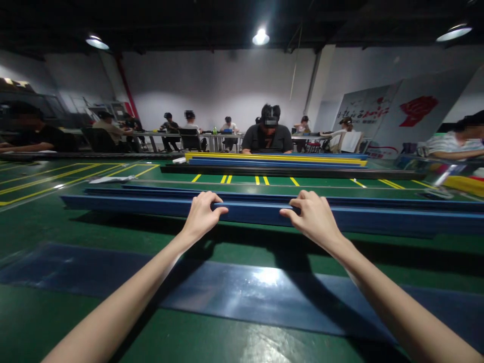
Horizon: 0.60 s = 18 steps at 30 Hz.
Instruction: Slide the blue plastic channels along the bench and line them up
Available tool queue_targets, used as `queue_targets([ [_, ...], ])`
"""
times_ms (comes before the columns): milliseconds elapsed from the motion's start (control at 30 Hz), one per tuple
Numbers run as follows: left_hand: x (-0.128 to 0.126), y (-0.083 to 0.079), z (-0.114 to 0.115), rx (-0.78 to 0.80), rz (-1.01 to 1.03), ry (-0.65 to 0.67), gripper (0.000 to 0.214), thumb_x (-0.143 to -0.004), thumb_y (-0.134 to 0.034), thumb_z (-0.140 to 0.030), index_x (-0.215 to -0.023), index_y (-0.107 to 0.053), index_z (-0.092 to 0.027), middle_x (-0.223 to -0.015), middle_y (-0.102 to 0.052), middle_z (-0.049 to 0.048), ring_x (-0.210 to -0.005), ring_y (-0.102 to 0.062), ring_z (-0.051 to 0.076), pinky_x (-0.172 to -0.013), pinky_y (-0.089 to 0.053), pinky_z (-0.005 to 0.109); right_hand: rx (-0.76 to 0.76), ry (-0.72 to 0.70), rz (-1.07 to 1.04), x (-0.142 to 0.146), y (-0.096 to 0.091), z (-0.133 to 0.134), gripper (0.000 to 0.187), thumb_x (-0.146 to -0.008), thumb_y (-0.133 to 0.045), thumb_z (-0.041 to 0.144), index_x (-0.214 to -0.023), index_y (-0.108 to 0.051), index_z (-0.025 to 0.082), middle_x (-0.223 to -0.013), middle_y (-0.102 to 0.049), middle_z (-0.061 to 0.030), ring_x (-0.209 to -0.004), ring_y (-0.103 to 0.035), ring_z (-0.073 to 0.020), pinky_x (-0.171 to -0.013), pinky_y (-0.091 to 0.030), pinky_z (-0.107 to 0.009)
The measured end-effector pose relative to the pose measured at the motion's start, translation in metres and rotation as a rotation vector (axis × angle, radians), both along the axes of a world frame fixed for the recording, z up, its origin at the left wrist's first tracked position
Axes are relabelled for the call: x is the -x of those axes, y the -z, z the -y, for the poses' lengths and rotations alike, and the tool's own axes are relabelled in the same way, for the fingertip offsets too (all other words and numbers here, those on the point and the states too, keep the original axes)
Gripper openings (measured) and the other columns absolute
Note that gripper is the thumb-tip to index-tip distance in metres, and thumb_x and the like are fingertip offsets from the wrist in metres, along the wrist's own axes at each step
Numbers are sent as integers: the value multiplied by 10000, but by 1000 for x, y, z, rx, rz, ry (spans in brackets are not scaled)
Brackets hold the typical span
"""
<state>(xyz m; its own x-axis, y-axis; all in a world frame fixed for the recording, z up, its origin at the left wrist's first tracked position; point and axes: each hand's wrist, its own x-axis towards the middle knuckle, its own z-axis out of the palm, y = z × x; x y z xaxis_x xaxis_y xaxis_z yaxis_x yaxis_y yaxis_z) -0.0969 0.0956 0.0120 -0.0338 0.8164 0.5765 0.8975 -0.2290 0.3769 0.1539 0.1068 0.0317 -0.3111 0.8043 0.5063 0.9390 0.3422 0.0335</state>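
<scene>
A long blue profile strip (249, 213) runs across the green table from left to right. My left hand (204, 209) grips its near edge left of the middle, thumb on the front face and fingers over the top. In the same way my right hand (312, 212) grips it right of the middle. Other blue strips lie along its far side, partly hidden behind it and my hands. Nearer to me, under my forearms, a flat, shiny blue sheet (234, 290) lies on the table, with shadows of my arms across it.
Beyond the blue strips lie a long black strip (287, 172) and a yellow strip (276, 158). The green table (86, 317) has yellow tape lines. A person (267, 133) sits across the table, and several others sit farther back. A white sheet (111, 179) lies at the left.
</scene>
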Motion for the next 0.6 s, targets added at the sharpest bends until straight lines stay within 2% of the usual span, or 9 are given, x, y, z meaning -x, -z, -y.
queue_targets([
  [200, 10, 22, 13, 5, -30, 11, 112, -657, -616, -205, -637, -507, -189, -724, -588, 4, -780, -516, 186, -705, -378, 307, 106, -38, -60, 9, 28, 8, 280, -787, -515, 410, -701, -652, 182, -791, -561, -62, -786, -473, -185, -625, -274, -283],
  [433, 21, 33, 20, 58, -67, 12, 112, -654, -594, -236, -628, -493, -195, -706, -576, 8, -758, -507, 190, -689, -377, 308, 167, -65, -75, 19, 52, 11, 276, -803, -503, 405, -708, -644, 188, -821, -561, -65, -836, -473, -191, -668, -304, -287],
  [600, 24, 39, 20, 103, -92, 8, 108, -665, -568, -263, -635, -483, -203, -716, -575, 14, -767, -512, 196, -704, -388, 311, 155, -97, -67, 21, 61, 14, 272, -809, -500, 397, -728, -638, 178, -851, -556, -71, -829, -468, -185, -680, -323, -290],
])
